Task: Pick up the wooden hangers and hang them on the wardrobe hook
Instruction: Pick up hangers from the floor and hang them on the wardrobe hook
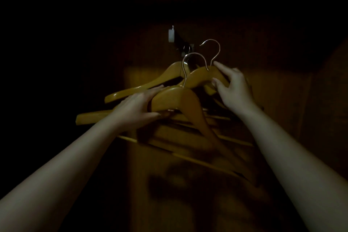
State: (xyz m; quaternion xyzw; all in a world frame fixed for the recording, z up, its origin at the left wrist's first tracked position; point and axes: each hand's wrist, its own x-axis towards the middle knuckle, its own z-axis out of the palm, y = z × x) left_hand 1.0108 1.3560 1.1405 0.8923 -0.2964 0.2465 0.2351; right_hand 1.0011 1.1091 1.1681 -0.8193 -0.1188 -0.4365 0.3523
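The scene is dim. My left hand [138, 108] grips the shoulder of the nearest wooden hanger [180, 103], whose metal hook [194, 58] rises toward the wardrobe hook [185, 48]. My right hand [232, 85] pinches a second wooden hanger [203, 76] near its neck; its metal hook [213, 47] points up, free of the wardrobe hook. A third wooden hanger [148, 84] behind them appears to hang from the wardrobe hook. All are yellow-brown wood with thin crossbars below.
A white fitting [171, 34] sits on the wardrobe's back panel [282, 100] just left of and above the hook. The brown panel fills the view behind the hangers. Everything to the left and above is too dark to make out.
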